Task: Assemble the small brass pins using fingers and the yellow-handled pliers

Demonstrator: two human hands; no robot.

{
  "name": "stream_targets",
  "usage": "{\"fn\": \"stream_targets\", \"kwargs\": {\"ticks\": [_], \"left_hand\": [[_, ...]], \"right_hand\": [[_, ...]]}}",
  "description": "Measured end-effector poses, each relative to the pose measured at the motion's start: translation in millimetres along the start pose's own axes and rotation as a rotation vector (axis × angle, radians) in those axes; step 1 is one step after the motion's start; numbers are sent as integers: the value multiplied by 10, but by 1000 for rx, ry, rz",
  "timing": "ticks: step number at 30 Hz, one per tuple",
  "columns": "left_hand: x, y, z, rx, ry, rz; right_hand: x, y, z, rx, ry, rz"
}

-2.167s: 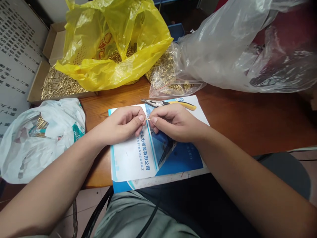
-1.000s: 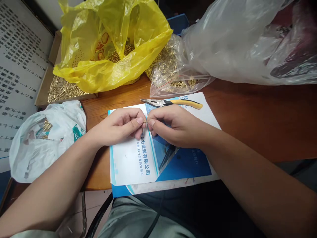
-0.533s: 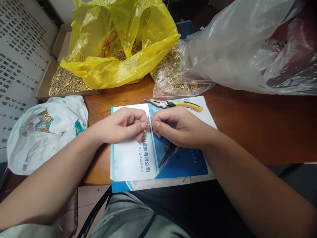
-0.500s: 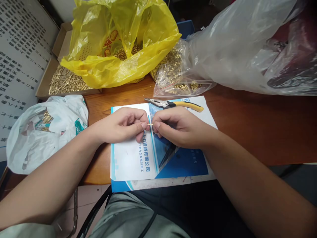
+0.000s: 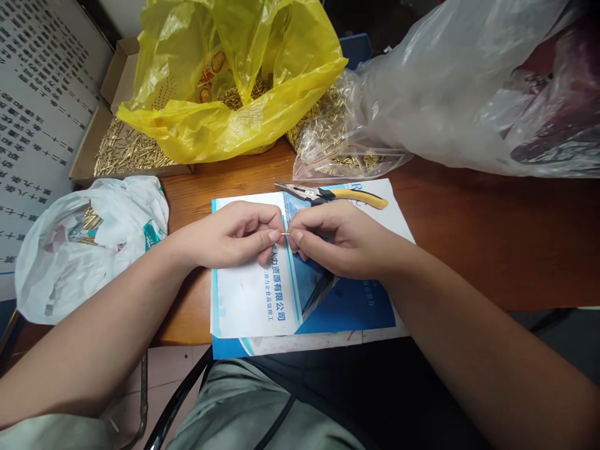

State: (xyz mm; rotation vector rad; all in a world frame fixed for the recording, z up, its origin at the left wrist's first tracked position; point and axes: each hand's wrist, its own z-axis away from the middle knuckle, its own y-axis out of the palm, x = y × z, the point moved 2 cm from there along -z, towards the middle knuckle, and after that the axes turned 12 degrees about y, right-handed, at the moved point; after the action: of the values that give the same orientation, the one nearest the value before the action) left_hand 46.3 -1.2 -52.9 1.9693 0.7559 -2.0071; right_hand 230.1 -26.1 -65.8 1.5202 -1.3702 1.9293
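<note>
My left hand [image 5: 229, 235] and my right hand [image 5: 335, 237] meet fingertip to fingertip over a blue and white printed sheet [image 5: 262, 300]. Between them they pinch a thin brass pin [image 5: 284, 234], each hand closed on one end. Only a short gold stretch of the pin shows between the thumbs. Just beyond my right hand lie yellow-handled pliers [image 5: 337, 195] on the sheet, untouched.
A yellow bag [image 5: 225, 81] and a cardboard box [image 5: 117, 150] of brass pins stand at the back left. A clear bag of pins [image 5: 332, 140] lies behind the pliers, a large clear bag [image 5: 469, 87] at the right. A white bag [image 5: 79, 244] sits left. Brown table [image 5: 492, 237].
Both hands stay pinched on the pin; the gap between the fingertips closed slightly, then reopened. The view shifts a little as my head moves.
</note>
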Motion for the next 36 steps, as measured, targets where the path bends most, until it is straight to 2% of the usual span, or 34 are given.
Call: {"fn": "stream_targets", "kwargs": {"ticks": [8,15,20,24,29,36], "left_hand": [[-5,-25,10,2,-1,-21],[14,-23,12,1,35,2],[31,-13,8,-58,8,17],[52,7,1,-114,-32,-6],[46,25,-40,-184,7,-58],[20,7,-34,-189,-1,-60]], "right_hand": [[-10,21,-20,21,3,-19],[-3,26,-21,76,149,-71],[-21,-9,-27,51,210,-139],[-10,-40,-7,8,206,-107],[10,-80,30,-64,214,-83],[18,-56,52,-19,260,-85]]}}
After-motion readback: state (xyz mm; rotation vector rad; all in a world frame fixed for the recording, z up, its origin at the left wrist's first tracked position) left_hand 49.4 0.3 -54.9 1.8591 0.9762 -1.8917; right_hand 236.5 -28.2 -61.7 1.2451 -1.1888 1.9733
